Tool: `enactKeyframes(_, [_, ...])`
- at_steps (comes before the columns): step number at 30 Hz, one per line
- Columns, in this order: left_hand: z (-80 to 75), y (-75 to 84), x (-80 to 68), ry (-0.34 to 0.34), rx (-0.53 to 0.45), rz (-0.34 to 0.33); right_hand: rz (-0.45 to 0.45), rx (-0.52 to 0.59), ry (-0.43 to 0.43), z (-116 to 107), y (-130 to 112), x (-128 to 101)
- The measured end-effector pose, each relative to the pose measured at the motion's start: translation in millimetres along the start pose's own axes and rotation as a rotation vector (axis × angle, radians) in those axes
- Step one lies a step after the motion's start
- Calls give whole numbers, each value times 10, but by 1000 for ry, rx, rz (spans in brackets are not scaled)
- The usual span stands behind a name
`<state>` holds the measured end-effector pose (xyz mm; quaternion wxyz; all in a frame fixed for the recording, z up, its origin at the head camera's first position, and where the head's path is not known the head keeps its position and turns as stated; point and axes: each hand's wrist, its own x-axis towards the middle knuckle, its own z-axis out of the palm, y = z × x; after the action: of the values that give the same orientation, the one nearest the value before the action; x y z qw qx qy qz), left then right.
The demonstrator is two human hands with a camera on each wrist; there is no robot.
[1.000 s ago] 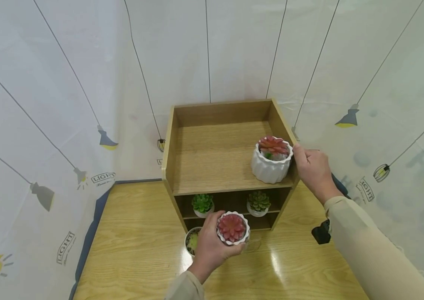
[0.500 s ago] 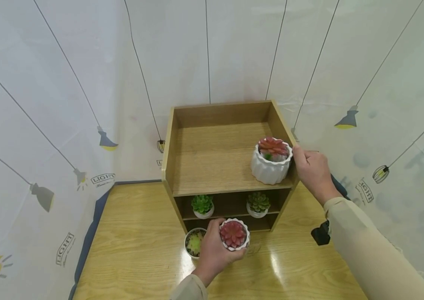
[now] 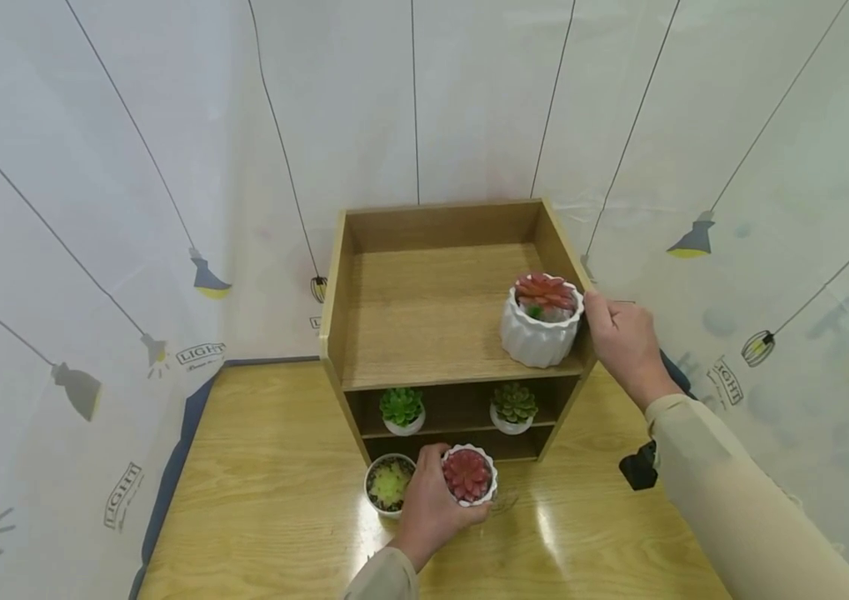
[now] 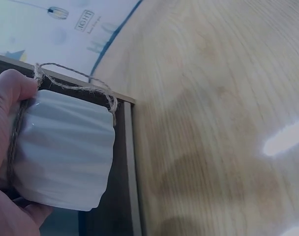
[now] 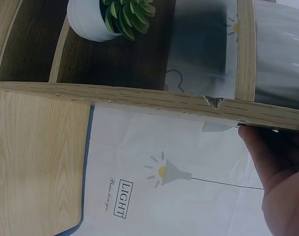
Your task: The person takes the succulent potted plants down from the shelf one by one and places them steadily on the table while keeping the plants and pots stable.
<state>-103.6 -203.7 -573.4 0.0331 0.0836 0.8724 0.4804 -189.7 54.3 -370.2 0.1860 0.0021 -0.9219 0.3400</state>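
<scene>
Lamp-printed sheeting (image 3: 484,100) backs a wood-grain tabletop (image 3: 267,483), where the left hand (image 3: 427,504) curls round a fluted white pot (image 4: 66,152) of red succulent (image 3: 466,475), before the lowest opening of the wooden shelf (image 3: 424,317); the right hand (image 3: 626,337) grips its side panel (image 3: 555,247) (presumably to brace it).

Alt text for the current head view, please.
A left hand grips a potted red succulent in front of a wooden shelf unit, whose right side the right hand touches. Another red succulent stands on top, two green plants one level below. A yellowish plant is beside the left hand.
</scene>
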Motion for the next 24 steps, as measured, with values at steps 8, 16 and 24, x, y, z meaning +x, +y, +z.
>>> enactKeyframes(8, [117,-99,30,-6,8,-21,-4,-4,9,5,-1,1])
enactKeyframes(16, [214,-186,42,3,44,18,5,3,3,4,5,-3])
enactKeyframes(24, [285,-264,40,48,101,56,11,11,-5,2,5,-11])
